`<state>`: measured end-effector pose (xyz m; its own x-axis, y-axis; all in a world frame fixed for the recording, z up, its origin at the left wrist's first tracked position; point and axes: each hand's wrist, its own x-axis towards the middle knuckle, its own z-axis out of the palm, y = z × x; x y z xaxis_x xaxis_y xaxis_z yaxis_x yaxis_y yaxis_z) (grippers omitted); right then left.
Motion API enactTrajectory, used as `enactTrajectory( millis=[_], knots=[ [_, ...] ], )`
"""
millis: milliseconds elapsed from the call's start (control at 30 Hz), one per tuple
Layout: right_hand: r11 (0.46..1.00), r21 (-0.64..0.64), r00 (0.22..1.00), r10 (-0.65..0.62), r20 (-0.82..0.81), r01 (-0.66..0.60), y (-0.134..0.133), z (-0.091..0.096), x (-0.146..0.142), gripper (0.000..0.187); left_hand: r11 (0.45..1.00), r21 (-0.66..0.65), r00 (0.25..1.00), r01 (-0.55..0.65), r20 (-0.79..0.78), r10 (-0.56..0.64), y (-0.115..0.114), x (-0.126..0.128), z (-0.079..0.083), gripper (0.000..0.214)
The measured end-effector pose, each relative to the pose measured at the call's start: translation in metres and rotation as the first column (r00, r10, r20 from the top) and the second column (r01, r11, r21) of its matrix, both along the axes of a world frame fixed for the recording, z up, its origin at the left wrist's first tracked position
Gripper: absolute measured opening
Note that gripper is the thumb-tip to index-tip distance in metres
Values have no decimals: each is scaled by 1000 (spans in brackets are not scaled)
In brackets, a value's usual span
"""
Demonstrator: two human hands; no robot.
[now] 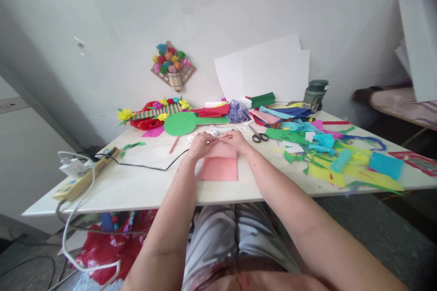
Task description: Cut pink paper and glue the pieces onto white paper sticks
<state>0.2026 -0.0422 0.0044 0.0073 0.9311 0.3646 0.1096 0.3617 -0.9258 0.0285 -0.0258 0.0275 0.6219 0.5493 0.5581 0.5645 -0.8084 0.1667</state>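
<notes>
A pink sheet of paper (218, 169) lies on the table near its front edge, with a crease or overlap across its middle. At its far end, my left hand (202, 144) and my right hand (236, 140) come close together. The fingers of both are closed on that far edge, pinching it; the fingertips are small and partly hidden. Just beyond them is a white object (218, 131), possibly a glue gun, with a black cable running left. Black-handled scissors (259, 136) lie to the right of my right hand.
Green round-ended card (180, 123) and purple yarn (238, 112) lie behind my hands. Coloured paper scraps (327, 154) cover the right side. A power strip (77, 182) with cables sits at the left edge. A dark bottle (315, 94) stands at the back right.
</notes>
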Motion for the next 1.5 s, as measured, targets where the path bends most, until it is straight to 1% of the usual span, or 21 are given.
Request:
enactTrajectory(
  millis=[100, 167, 267, 400, 467, 567, 633, 733, 833, 933, 1033, 1133, 1200, 1267, 1367, 1433, 1500],
  knots=[
    [1000, -4, 1000, 10, 18, -10, 0, 0, 0, 24, 998, -57, 1000, 29, -5, -29, -1, 1, 2, 23],
    [1000, -14, 1000, 3, 22, -3, -1, 0, 0, 25, 995, -98, 999, 31, 19, -30, -2, 2, 3, 20],
    [1000, -2, 999, -28, 21, 28, -3, 2, 0, 30, 982, -184, 992, 43, 123, -21, -3, 3, 3, 16],
    [999, 3, 998, -53, 29, 53, -6, 3, 1, 33, 946, -309, 953, 96, 302, 2, -4, 3, 2, 10],
    [999, -6, 999, -52, 13, 52, -7, 4, 1, 33, 937, -334, 945, 101, 328, 15, -6, 3, 1, 11],
    [999, -14, 999, -48, -17, 48, -7, 5, 1, 33, 941, -331, 950, 76, 310, 32, -7, 3, 1, 16],
    [999, -27, 999, -39, -31, 38, -7, 5, 2, 34, 939, -341, 950, 46, 307, 64, -7, 3, 0, 18],
    [998, -61, 996, -23, -88, 18, -7, 4, 3, 40, 918, -396, 931, 11, 338, 134, -4, 1, -3, 18],
    [995, -102, 987, -9, -161, -8, -6, 4, 4, 46, 887, -462, 888, 3, 408, 210, 0, -4, -6, 20],
    [987, -160, 984, -4, -178, -25, -6, 5, 4, 49, 862, -506, 847, 16, 465, 257, 2, -8, -7, 22],
    [980, -188, 993, 38, -109, -58, -6, 5, 5, 47, 856, -517, 793, 10, 525, 308, 2, -10, -5, 21],
    [981, -165, 992, 114, 62, -102, -6, 3, 7, 38, 853, -521, 765, -9, 546, 342, 2, -11, -4, 21],
    [982, -155, 977, 129, 168, -104, -5, 1, 10, 31, 853, -521, 747, -20, 560, 359, 2, -11, -4, 21],
    [981, -164, 961, 138, 241, -100, -3, -1, 14, 26, 861, -508, 730, -28, 578, 365, 4, -12, -6, 22],
    [983, -163, 945, 133, 299, -86, 0, -3, 19, 22, 875, -482, 718, -45, 593, 363, 8, -13, -8, 23],
    [987, -143, 945, 110, 307, -68, 1, -3, 21, 22, 881, -469, 722, -68, 586, 368, 10, -14, -10, 24],
    [987, -150, 950, 105, 293, -63, 1, -1, 21, 19, 883, -459, 724, -95, 577, 377, 13, -15, -11, 24]
  ],
)
